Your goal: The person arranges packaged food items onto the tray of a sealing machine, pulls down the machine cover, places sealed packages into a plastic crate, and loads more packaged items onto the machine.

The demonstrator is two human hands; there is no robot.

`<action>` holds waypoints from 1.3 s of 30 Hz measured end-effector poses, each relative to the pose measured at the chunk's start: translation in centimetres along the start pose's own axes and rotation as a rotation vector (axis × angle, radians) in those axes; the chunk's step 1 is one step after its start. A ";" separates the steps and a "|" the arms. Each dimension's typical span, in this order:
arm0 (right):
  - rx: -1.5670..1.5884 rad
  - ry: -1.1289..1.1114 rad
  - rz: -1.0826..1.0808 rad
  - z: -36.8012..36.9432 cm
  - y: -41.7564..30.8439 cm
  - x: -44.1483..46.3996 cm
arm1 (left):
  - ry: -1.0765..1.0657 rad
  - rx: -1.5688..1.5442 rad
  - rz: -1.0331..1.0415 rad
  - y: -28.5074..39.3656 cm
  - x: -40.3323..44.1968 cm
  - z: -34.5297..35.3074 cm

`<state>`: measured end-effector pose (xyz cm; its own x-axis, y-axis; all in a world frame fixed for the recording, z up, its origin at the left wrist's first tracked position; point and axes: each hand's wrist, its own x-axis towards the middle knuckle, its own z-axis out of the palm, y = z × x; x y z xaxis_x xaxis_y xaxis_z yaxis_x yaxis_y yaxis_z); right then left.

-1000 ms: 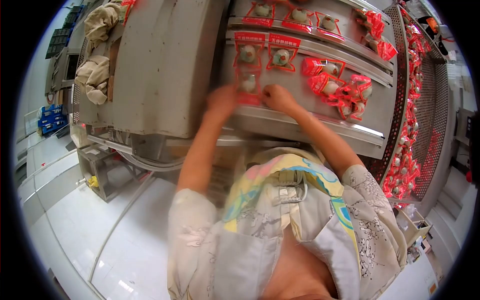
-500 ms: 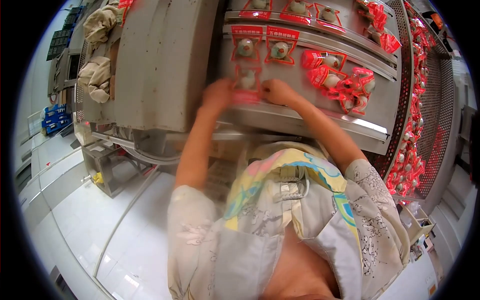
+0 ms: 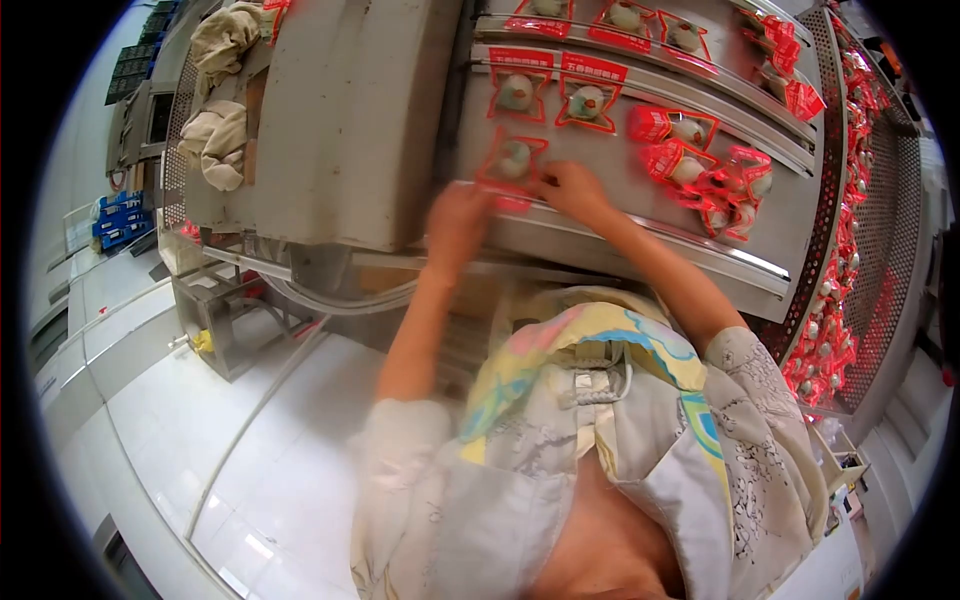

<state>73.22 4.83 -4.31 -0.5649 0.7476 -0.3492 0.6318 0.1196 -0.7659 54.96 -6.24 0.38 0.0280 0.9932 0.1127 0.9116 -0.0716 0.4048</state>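
Note:
A clear-and-red bagged egg (image 3: pixel 514 160) lies slightly tilted on the metal tray (image 3: pixel 600 185), its red end toward my body. My left hand (image 3: pixel 460 222) is closed at the packet's lower left edge, somewhat blurred. At its right edge, my right hand (image 3: pixel 576 192) has curled fingers pinching the side. Both fingertips are partly hidden. Just above, two bagged eggs lie side by side, a left packet (image 3: pixel 516 88) and a right packet (image 3: pixel 590 92), with red printed headers away from me. To the right sits a loose heap of bagged eggs (image 3: pixel 705 170).
Metal bars (image 3: pixel 660 235) cross the tray. A large metal housing (image 3: pixel 345 120) stands left of it, with crumpled cloths (image 3: pixel 215 145) beyond. On the far right, a perforated metal bin (image 3: pixel 885 270) holds many red egg packets (image 3: pixel 825 330).
The view has shifted, so the scene sits farther right. The packet between my hands has tilted slightly. My left hand has moved a little toward my body; my right remains at the packet's right edge.

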 end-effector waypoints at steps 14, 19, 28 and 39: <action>-0.632 0.705 -0.285 -11.8 4.3 -6.0 | 0.023 0.068 0.024 0.4 0.2 0.7; -0.524 0.561 -0.416 -10.6 4.5 -6.7 | 0.054 -0.124 0.043 2.9 1.1 0.1; 0.057 0.537 -0.268 -6.1 2.7 -11.1 | -0.424 -0.796 -0.413 6.9 7.3 10.5; 0.525 0.140 0.439 -7.2 6.0 -12.1 | -0.929 -0.864 -0.424 6.0 9.8 8.8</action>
<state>87.64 1.22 -0.81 -0.2202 0.7359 -0.6403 0.4259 -0.5180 -0.7418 64.27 3.85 -4.08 0.3908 0.6213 -0.6791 0.3784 0.5641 0.7339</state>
